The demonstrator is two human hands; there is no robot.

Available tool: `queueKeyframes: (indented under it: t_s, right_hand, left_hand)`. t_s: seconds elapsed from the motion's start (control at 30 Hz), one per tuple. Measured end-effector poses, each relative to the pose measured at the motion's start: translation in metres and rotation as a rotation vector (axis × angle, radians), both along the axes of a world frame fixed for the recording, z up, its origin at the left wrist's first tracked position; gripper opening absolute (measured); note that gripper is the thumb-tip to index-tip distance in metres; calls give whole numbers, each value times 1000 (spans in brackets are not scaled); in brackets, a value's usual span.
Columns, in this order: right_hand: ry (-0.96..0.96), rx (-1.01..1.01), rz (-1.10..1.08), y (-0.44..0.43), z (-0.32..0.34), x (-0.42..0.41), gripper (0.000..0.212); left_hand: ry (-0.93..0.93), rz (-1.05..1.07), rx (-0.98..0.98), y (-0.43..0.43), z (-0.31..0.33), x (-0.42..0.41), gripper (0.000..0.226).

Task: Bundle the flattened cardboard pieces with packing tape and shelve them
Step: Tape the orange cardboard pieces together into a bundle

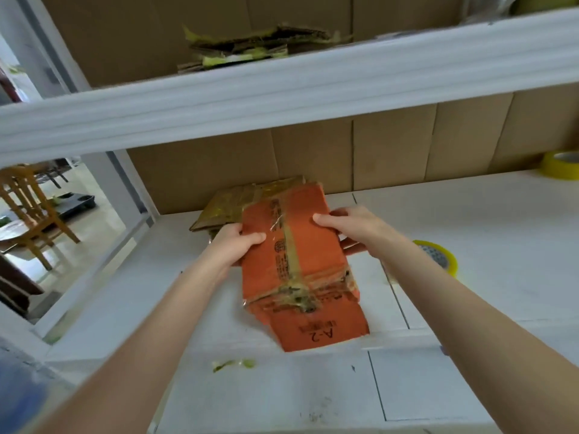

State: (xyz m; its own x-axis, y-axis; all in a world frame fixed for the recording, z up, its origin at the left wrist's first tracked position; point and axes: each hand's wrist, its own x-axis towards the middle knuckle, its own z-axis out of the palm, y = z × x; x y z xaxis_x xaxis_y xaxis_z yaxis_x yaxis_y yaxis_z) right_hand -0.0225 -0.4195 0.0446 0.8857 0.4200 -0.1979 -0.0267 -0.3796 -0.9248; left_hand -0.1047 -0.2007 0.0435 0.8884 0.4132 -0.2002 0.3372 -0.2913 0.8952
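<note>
Orange cardboard bundle point(313, 255), taped, judged stiff and light; pinched at far side edges by left grip point(235, 245) and right grip point(347, 227), thumbs on top.

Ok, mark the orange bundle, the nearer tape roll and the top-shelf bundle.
orange bundle point(313, 261): head view, taped top face.
nearer tape roll point(449, 264): head view, yellow ring.
top-shelf bundle point(260, 42): head view, front edge.

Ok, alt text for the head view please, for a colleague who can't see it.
The left hand and right hand grip opposite sides of an orange cardboard bundle bound with tape, at the front of a white shelf. A brown taped bundle lies behind it; a yellow tape roll sits to its right, a second tape roll farther back.
</note>
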Motion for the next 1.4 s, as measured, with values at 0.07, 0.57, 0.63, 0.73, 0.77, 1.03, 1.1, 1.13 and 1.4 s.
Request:
queueKeyframes:
  t_s: [0.07, 0.57, 0.63, 0.73, 0.77, 1.03, 1.1, 1.13, 1.4]
  right_hand:
    - [4, -55, -36, -13, -7, 4, 53]
    - [36, -223, 4, 25, -26, -11, 79]
    - [69, -219, -24, 25, -23, -8, 75]
    - [37, -296, -86, 12, -20, 1, 65]
    - [26, -320, -107, 7, -21, 4, 64]
    - [-133, -468, -129, -26, -16, 12, 49]
    - [-59, -363, -117, -29, -15, 8, 38]
    - [0, -322, -102, -30, -17, 4, 36]
    - [212, -131, -92, -38, -40, -6, 53]
  left_hand:
    - [-20, -32, -96, -19, -3, 4, 36]
    - [-53, 2, -59, -13, -28, -4, 40]
    - [-72, -41, 1, -10, -26, -2, 61]
    - [-80, -134, 59, -17, -26, 2, 77]
    - [-90, -166, 50, -22, -27, 2, 78]
    - [-37, -272, -50, -43, -26, 7, 35]
    - [-27, -266, -56, -35, -23, 9, 27]
    - [-2, -255, -80, -30, -25, 9, 24]
    - [83, -261, -190, -30, -49, 2, 22]
